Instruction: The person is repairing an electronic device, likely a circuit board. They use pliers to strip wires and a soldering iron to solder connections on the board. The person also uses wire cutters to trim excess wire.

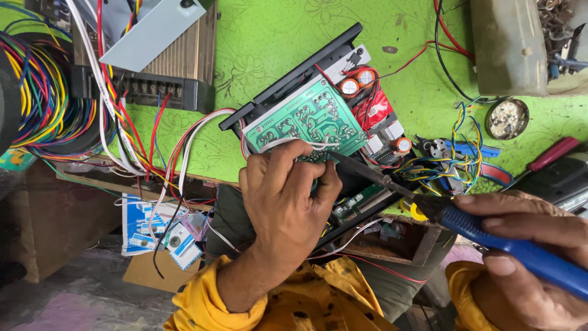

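My left hand [288, 202] grips the near edge of a green circuit board [309, 119], with a thin white wire pinched against it. The board is tilted up out of a black device case [294, 79] that lies on the green table top. My right hand [527, 257] holds a blue-handled soldering iron [484, 230]. Its dark metal tip [343, 160] touches the board's near edge beside my left fingers. Orange capacitors [357, 83] and a red component sit at the board's far end.
A bundle of coloured wires [43, 86] lies at the left, next to a ribbed metal box with a terminal strip [153, 79]. A round solder tin [507, 118], a red-handled tool [551, 154] and tangled wires lie at the right. A grey container [508, 46] stands behind.
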